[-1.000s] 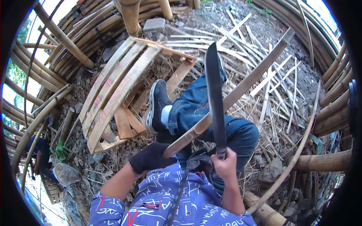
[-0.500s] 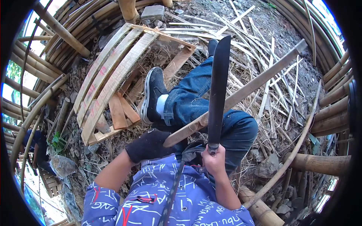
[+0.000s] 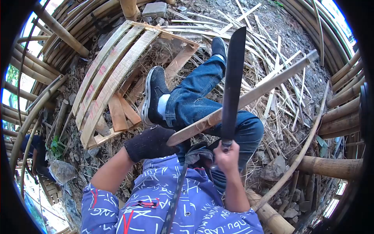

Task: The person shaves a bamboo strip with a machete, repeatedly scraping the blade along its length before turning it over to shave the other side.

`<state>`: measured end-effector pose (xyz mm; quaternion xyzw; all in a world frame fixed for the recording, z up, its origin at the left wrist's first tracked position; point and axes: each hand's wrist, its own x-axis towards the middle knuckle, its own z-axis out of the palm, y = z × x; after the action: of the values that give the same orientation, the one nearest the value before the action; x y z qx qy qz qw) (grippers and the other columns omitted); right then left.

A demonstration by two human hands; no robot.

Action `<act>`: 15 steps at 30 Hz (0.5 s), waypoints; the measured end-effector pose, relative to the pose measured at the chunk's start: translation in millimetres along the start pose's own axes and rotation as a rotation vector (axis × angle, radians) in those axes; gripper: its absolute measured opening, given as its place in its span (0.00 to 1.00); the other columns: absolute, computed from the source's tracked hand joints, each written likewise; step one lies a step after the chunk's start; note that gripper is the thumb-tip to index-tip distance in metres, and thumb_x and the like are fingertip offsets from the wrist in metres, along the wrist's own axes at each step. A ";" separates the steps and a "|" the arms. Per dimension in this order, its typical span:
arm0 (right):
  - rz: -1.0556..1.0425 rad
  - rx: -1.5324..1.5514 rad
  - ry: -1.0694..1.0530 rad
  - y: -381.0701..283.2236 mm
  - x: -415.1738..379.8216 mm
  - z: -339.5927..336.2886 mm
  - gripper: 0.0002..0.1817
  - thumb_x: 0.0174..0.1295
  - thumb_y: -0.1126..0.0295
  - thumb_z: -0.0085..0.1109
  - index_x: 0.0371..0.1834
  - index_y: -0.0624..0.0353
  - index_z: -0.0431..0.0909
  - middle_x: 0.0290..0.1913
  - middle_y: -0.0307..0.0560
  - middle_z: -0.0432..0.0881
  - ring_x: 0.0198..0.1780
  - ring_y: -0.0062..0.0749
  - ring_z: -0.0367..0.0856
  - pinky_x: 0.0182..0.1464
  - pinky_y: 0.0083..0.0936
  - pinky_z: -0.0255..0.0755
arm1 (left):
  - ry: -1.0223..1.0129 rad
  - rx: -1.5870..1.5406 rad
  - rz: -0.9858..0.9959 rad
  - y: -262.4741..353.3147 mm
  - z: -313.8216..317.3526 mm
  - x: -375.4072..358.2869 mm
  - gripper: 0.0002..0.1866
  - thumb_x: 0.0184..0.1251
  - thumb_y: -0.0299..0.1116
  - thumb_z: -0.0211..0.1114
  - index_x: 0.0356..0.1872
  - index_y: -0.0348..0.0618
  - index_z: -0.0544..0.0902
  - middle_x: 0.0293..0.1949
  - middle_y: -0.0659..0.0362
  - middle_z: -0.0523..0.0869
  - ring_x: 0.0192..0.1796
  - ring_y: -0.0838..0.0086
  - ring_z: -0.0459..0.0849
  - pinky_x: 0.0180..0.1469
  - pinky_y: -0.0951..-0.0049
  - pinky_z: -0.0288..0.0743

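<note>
A black glove covers my left hand (image 3: 151, 143), which is closed around the near end of a long wooden strip (image 3: 269, 86). The strip slants up to the right across my thigh, and a paler cut patch shows on it. My bare right hand (image 3: 227, 154) grips the handle of a machete (image 3: 234, 78) with a broad dark blade. The blade points away from me, crosses the strip and hides a part of it. Whether blade and strip touch, I cannot tell.
A slatted wooden pallet (image 3: 105, 78) lies at the left, with a concrete block (image 3: 154, 9) beyond it. Thin split strips (image 3: 269, 58) litter the ground at upper right. Bamboo poles (image 3: 331, 167) surround the spot. Another person (image 3: 38, 154) is at far left.
The machete has swung slightly right, its tip higher, and my right hand has moved up and right. My left hand and the strip's near end have shifted slightly left and up.
</note>
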<state>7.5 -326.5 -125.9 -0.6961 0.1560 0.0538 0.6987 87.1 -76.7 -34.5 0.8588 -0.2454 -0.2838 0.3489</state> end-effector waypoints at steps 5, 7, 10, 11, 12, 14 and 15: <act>-0.117 -0.137 -0.076 -26.8 2.5 7.8 0.06 0.47 0.80 0.54 0.29 0.62 0.73 0.19 0.31 0.66 0.23 0.13 0.63 0.25 0.19 0.59 | -0.030 -0.082 -0.099 -0.5 -8.9 -7.7 0.19 0.53 0.41 0.72 0.39 0.38 0.81 0.30 0.47 0.84 0.31 0.62 0.84 0.37 0.63 0.75; -0.106 -0.129 -0.081 -30.1 8.5 -3.6 0.05 0.47 0.82 0.53 0.28 0.62 0.73 0.19 0.30 0.66 0.21 0.12 0.61 0.23 0.18 0.57 | -0.006 -0.089 -0.052 -2.2 -8.8 -11.9 0.20 0.53 0.42 0.72 0.39 0.37 0.81 0.29 0.47 0.84 0.31 0.61 0.84 0.37 0.63 0.75; -0.022 -0.022 -0.058 -10.2 4.0 8.5 0.05 0.47 0.81 0.54 0.26 0.61 0.72 0.20 0.30 0.66 0.22 0.12 0.62 0.24 0.18 0.57 | 0.043 0.006 -0.043 0.1 -0.9 -13.0 0.19 0.53 0.40 0.73 0.40 0.38 0.81 0.29 0.48 0.84 0.30 0.64 0.83 0.37 0.64 0.75; -0.032 0.006 -0.074 -8.8 0.4 18.3 0.05 0.47 0.81 0.54 0.26 0.61 0.71 0.20 0.31 0.67 0.22 0.13 0.62 0.24 0.18 0.56 | 0.027 -0.007 -0.052 -0.9 -0.3 -10.2 0.17 0.53 0.39 0.71 0.40 0.39 0.81 0.30 0.47 0.84 0.33 0.58 0.84 0.38 0.62 0.76; -0.007 0.013 -0.091 -17.4 -3.9 20.2 0.05 0.47 0.81 0.54 0.27 0.62 0.72 0.20 0.31 0.67 0.23 0.13 0.63 0.25 0.18 0.57 | 0.006 -0.017 -0.060 -1.2 -1.4 -7.2 0.16 0.54 0.39 0.70 0.39 0.39 0.81 0.31 0.45 0.84 0.36 0.53 0.85 0.39 0.60 0.76; -0.102 -0.044 -0.100 -18.7 2.2 7.3 0.06 0.47 0.83 0.55 0.25 0.60 0.70 0.19 0.31 0.68 0.20 0.14 0.65 0.22 0.18 0.59 | -0.008 -0.049 -0.052 -2.8 -4.0 -11.0 0.16 0.54 0.39 0.69 0.39 0.39 0.81 0.31 0.45 0.84 0.35 0.53 0.84 0.39 0.60 0.76; -0.189 -0.111 -0.126 -19.0 4.2 -0.7 0.09 0.47 0.85 0.56 0.22 0.57 0.68 0.18 0.32 0.69 0.16 0.15 0.67 0.19 0.18 0.61 | -0.013 -0.096 -0.058 -3.2 -3.4 -14.5 0.16 0.55 0.40 0.69 0.39 0.39 0.81 0.30 0.45 0.84 0.35 0.52 0.84 0.39 0.60 0.76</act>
<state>16.9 -328.2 -108.9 -0.7407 0.0424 0.0399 0.6693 79.7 -64.2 -30.2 0.8459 -0.2088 -0.3109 0.3797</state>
